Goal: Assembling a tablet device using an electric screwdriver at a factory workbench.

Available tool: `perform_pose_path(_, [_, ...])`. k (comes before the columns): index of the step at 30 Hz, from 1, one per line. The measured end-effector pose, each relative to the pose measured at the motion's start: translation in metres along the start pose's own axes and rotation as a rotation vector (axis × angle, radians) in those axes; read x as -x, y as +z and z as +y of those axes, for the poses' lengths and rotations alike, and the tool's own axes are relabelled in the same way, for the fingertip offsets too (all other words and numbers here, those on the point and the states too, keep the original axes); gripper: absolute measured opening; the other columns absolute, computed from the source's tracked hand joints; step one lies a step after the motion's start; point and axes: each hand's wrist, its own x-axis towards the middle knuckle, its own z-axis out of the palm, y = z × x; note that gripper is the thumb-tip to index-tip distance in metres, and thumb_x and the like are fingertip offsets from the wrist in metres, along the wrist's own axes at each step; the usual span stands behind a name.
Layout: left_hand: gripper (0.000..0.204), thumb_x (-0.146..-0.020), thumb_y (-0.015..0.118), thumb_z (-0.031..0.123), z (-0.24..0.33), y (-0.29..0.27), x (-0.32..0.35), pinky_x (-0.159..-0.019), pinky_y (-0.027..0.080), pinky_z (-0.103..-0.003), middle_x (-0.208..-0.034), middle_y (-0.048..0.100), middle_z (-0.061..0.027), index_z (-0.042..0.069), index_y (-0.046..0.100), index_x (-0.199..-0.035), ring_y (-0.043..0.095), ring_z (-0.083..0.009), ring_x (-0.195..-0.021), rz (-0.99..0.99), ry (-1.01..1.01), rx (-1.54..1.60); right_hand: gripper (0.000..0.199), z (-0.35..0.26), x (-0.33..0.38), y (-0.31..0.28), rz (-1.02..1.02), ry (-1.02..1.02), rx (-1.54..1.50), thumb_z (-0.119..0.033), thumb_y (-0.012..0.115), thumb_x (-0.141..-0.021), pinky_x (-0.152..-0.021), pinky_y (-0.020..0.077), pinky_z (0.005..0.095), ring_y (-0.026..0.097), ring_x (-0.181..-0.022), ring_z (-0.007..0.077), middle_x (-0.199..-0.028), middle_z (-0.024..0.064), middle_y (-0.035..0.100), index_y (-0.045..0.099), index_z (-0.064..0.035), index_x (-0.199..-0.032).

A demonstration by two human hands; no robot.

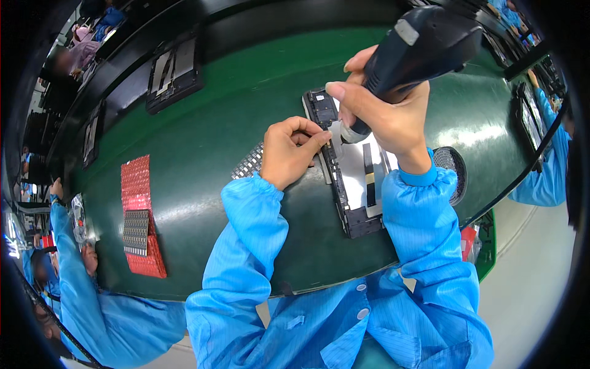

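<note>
At frame centre the left hand (pixel 289 150) pins the flat device panel (pixel 355 175) to the green worktop (pixel 209 141), steadying it while the right hand (pixel 384 107) grips a dark electric screwdriver (pixel 418 46) tip-down on its edge.

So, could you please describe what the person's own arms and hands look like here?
Both arms wear long bright blue work-coat sleeves with fine stripes and snug elastic cuffs at the wrists. The left hand and right hand are bare: no gloves, rings or watch show. The coat front between the arms is the same blue, closed with round pale snap buttons.
</note>
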Motion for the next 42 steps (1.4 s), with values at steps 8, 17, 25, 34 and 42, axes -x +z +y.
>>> perform_pose_path(8, [0.013, -0.082, 0.07, 0.008, 0.011, -0.003, 0.003, -0.052, 0.049, -0.019, -0.075, 0.065, -0.0048, -0.002, 0.063, -0.088, 0.06, -0.0076, -0.062, -0.031, -0.046, 0.036, 0.019, 0.008, 0.0, 0.004, 0.06, 0.132, -0.058, -0.002, 0.074, -0.067, -0.052, 0.043, 0.0212, 0.055, -0.056, 0.0043, -0.059, 0.001, 0.06, 0.061, 0.0007, -0.079])
perform_pose_path(17, [0.009, -0.079, 0.07, 0.003, -0.004, 0.003, 0.001, -0.055, 0.047, -0.021, -0.068, 0.064, -0.0035, -0.004, 0.066, -0.081, 0.058, -0.0064, -0.061, -0.021, 0.035, -0.056, 0.026, -0.004, 0.001, -0.004, -0.01, -0.043, 0.057, 0.007, 0.071, -0.073, -0.045, 0.0437, 0.0229, 0.058, -0.051, 0.0101, -0.063, 0.0061, 0.061, 0.056, 0.002, -0.093])
perform_pose_path(25, [0.01, -0.076, 0.071, 0.004, -0.009, 0.0, -0.003, -0.054, 0.046, -0.023, -0.065, 0.064, -0.0038, -0.003, 0.066, -0.08, 0.057, -0.0072, -0.059, -0.003, 0.149, -0.123, 0.026, 0.001, 0.002, 0.01, -0.016, -0.014, -0.01, 0.008, 0.071, -0.074, -0.046, 0.0441, 0.0233, 0.058, -0.051, 0.0105, -0.064, 0.0066, 0.062, 0.056, 0.0024, -0.095])
perform_pose_path(34, [0.009, -0.076, 0.07, 0.003, 0.004, 0.002, -0.001, -0.039, 0.048, -0.022, -0.068, 0.064, -0.0067, -0.003, 0.063, -0.078, 0.062, -0.01, -0.054, 0.036, -0.131, -0.073, 0.025, 0.008, 0.002, 0.013, -0.03, 0.006, 0.032, 0.007, 0.07, -0.074, -0.047, 0.0455, 0.0235, 0.059, -0.052, 0.0111, -0.065, 0.0071, 0.063, 0.057, 0.0034, -0.095])
perform_pose_path(42, [0.009, -0.076, 0.07, 0.003, 0.001, 0.001, -0.001, -0.04, 0.048, -0.023, -0.067, 0.064, -0.007, -0.004, 0.064, -0.078, 0.062, -0.0108, -0.054, 0.025, -0.135, -0.045, 0.026, 0.015, 0.001, 0.014, -0.01, -0.008, -0.007, 0.008, 0.071, -0.073, -0.046, 0.045, 0.0239, 0.057, -0.05, 0.0119, -0.064, 0.0072, 0.061, 0.057, 0.0032, -0.094])
